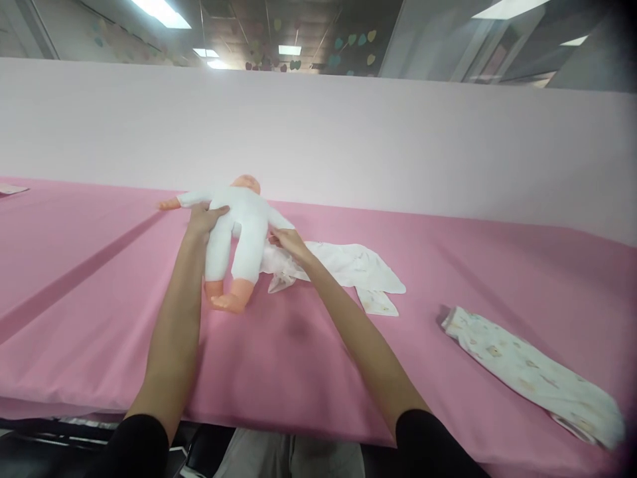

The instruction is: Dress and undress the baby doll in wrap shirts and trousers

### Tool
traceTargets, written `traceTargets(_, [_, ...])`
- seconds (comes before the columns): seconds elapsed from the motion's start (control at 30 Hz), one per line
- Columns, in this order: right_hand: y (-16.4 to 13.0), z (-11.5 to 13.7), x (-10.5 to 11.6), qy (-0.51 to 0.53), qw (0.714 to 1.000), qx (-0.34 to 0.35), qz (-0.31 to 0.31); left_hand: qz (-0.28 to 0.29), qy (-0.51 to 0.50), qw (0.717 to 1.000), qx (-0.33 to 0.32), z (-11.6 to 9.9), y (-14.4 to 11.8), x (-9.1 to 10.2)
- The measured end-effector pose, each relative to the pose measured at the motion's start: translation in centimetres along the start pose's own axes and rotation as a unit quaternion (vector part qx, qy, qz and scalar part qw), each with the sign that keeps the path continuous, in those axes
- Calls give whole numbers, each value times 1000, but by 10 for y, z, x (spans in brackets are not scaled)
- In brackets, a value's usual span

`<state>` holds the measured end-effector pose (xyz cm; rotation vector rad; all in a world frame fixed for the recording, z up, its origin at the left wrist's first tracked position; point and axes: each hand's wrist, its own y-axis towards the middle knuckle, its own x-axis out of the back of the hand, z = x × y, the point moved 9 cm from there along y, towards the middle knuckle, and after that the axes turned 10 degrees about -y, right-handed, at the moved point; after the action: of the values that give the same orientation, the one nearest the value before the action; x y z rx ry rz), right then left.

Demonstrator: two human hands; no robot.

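Note:
A baby doll [237,229] in a white body suit, with orange head, hands and feet, lies on the pink table [99,318], feet toward me. My left hand [203,219] grips the doll's side under its arm. My right hand [288,242] rests at the doll's other side, fingers on a white garment [348,264] that lies crumpled just right of the doll. Whether that hand pinches the cloth or only touches it is unclear.
A folded printed baby garment [532,372] lies near the table's front right corner. A pale pink partition wall [398,153] runs along the table's far edge. A small pale item [10,189] sits at the far left edge.

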<state>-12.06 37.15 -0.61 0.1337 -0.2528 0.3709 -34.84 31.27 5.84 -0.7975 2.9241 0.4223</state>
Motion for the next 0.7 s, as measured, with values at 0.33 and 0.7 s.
traceTargets(0.33, [-57, 86, 117, 131, 983, 96, -87, 256, -7, 965, -51, -84, -112, -130])
traceTargets(0.7, [-106, 9, 200, 83, 984, -101, -125, 431, 112, 895, -20, -60, -156, -178])
